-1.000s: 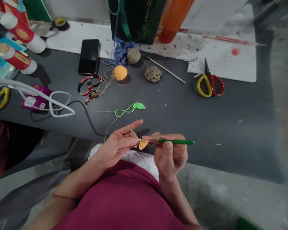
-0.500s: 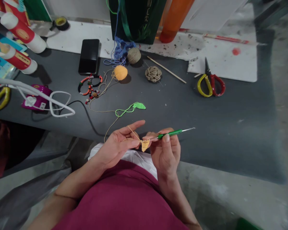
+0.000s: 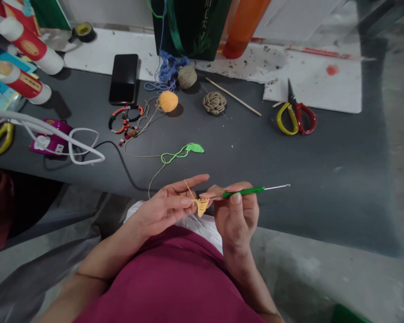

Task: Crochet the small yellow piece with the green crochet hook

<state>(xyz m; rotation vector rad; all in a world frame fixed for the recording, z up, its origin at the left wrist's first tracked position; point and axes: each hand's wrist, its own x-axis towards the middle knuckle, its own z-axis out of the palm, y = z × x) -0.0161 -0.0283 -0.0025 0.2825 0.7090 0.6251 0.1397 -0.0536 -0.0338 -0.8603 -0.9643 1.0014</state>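
Observation:
My left hand (image 3: 171, 202) pinches a small yellow crocheted piece (image 3: 202, 207) by its left side, index finger stretched out with the yellow yarn running over it. Closed around a green-handled crochet hook (image 3: 244, 192) is my right hand (image 3: 238, 213). One end of the hook points right, past the hand; the other end meets the top of the crocheted piece, its tip too small to make out. Beyond my hands lies a bright green crocheted leaf shape (image 3: 195, 148) with a loose yarn tail. A yellow yarn ball (image 3: 168, 102) rests farther back, thin strands trailing from it.
Scissors (image 3: 294, 112) lie at the right, a thin stick (image 3: 234, 96) and a brown coiled rosette (image 3: 214, 103) nearer the middle. A black phone (image 3: 124, 79), beaded bracelets (image 3: 125, 120) and a white cable (image 3: 87, 148) are on the left. A dark bag (image 3: 191, 31) stands behind.
My right hand and the hook have shifted a little right and down, with more of the hook's metal end showing. The left index finger has lowered slightly.

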